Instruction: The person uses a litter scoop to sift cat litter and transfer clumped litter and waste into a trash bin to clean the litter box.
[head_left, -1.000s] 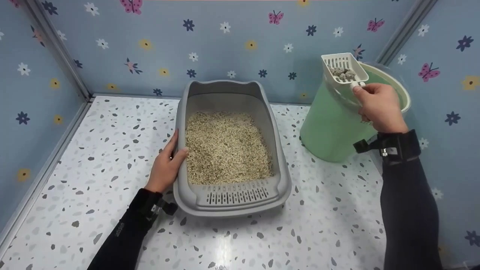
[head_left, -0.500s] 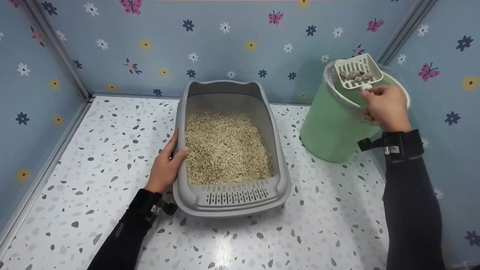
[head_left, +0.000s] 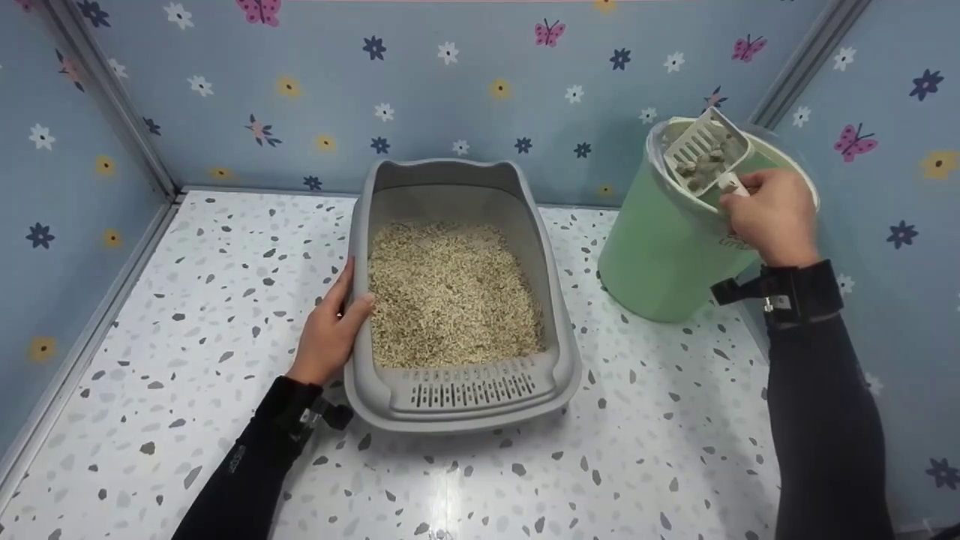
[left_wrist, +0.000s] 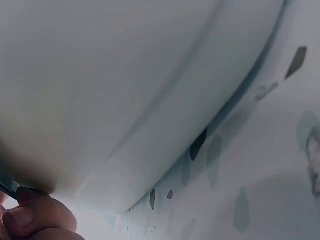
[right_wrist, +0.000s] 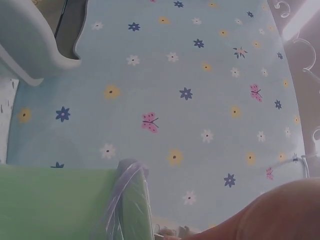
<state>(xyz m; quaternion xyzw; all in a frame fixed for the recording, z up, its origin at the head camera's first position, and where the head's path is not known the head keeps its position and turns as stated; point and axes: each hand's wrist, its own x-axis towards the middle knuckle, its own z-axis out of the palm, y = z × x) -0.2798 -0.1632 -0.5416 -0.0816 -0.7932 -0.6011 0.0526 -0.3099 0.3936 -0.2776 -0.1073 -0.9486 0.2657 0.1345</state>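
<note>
My right hand (head_left: 776, 214) grips the short handle of a white slotted litter scoop (head_left: 691, 144) over the mouth of the green bin (head_left: 660, 255). The scoop is tilted, and several grey clumps (head_left: 701, 166) lie in its lower part. With the thumb over the rim and the fingers along the outer wall, my left hand (head_left: 330, 334) holds the left side of a grey litter box (head_left: 566, 315). Granular litter (head_left: 454, 296) covers the floor of this box. In the left wrist view, curled fingers (left_wrist: 42, 215) show beneath the box's rim.
A clear plastic liner (right_wrist: 127, 195) hangs over the bin's edge. Flower-patterned wall panels (head_left: 450, 90) enclose the back and both sides. The box and bin stand on a white speckled surface (head_left: 637, 450).
The scoop has moved right over the bin and now tips leftward, its clumps gathered toward the lower side. My left hand stays on the litter box.
</note>
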